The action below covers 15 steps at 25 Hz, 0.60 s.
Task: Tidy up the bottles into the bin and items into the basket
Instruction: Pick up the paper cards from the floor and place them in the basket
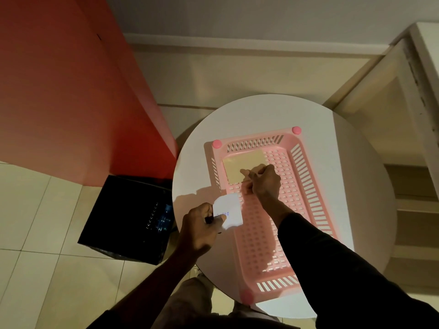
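- The left hand (202,229) pinches a white paper slip (230,210) with blue writing between thumb and fingers, at the left rim of the pink basket (261,245).
- The right hand (266,181) is inside the basket with its fingers curled, at the edge of a yellow pad (242,162); whether it grips anything cannot be told.
- The pad lies flat in the basket's far left corner.
- The black bin (123,210), on the floor left of the round table (356,186), holds clear bottles (164,219).

One basket (306,186), one bin (118,210), one table (344,174), one yellow sheet (242,162), one white slip (230,207)
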Each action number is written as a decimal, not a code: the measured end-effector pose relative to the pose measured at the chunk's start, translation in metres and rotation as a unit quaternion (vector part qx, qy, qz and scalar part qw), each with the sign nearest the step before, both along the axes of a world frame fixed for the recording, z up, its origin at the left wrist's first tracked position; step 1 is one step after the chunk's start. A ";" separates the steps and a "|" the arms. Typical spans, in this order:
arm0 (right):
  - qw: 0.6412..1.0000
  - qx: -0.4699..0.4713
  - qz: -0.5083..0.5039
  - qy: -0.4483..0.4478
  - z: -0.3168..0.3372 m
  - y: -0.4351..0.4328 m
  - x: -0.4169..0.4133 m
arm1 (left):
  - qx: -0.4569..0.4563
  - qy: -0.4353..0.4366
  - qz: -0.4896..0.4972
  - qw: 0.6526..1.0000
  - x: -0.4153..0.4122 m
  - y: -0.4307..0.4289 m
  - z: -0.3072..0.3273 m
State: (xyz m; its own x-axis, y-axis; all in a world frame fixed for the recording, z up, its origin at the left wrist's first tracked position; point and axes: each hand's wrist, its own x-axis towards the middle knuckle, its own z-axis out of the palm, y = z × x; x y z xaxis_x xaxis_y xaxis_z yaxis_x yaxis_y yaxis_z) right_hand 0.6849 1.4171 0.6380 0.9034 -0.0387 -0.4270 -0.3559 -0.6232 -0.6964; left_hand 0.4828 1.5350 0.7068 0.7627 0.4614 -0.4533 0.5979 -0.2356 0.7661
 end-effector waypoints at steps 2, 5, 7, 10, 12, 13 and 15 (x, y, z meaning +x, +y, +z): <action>1.000 -0.015 0.025 -0.004 0.009 -0.005 -0.008 | -0.013 0.008 0.011 1.000 0.005 0.001 -0.002; 0.994 0.102 0.043 0.019 0.029 -0.021 -0.039 | -0.006 0.016 0.001 1.000 0.013 -0.001 -0.004; 0.979 0.184 0.072 0.050 0.046 -0.035 -0.065 | 0.008 0.017 -0.009 1.000 0.017 -0.002 -0.005; 0.965 0.234 0.088 0.082 0.062 -0.055 -0.094 | 0.015 0.025 -0.025 0.999 0.024 -0.004 -0.007; 0.967 0.237 0.065 0.073 0.062 -0.065 -0.102 | 0.023 0.031 -0.051 0.998 0.029 -0.008 -0.007; 0.968 0.235 0.051 0.071 0.059 -0.068 -0.102 | 0.030 0.032 -0.059 0.997 0.031 -0.010 -0.008; 0.969 0.235 -0.006 0.073 0.055 -0.074 -0.100 | 0.079 0.040 -0.066 0.994 0.030 -0.015 -0.007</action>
State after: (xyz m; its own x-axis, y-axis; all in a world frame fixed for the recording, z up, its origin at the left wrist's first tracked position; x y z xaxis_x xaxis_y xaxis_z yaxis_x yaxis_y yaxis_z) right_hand 0.5849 1.3431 0.6926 0.8327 0.1811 -0.5232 -0.4768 -0.2457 -0.8440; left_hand 0.5132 1.5204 0.6995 0.7859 0.4305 -0.4439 0.6110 -0.4298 0.6648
